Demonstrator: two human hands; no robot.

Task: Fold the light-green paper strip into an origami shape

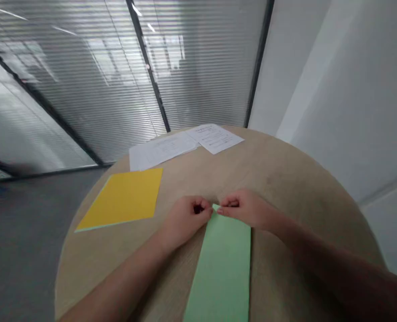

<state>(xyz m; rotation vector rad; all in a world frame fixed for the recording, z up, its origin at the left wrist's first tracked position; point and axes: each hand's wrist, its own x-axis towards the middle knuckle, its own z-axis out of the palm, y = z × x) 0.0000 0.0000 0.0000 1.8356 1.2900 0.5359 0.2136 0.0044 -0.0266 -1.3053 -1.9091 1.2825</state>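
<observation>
A long strip of light green paper (223, 268), which looks folded lengthwise, runs from the near edge of the view to the middle of the table. At its far left corner, my left hand (186, 219) pinches the paper between thumb and curled fingers. Close beside it, my right hand (247, 208) pinches the far edge, its thumb on top of the sheet. Only a small tip of the corner shows between the two hands. The far right corner is partly covered by my right hand.
The round wooden table (285, 179) carries a stack of yellow paper (124, 199) with a green sheet beneath, at the left. White sheets (161, 150) and a printed page (215, 136) lie near the far edge. A glass partition with blinds (201, 67) stands behind.
</observation>
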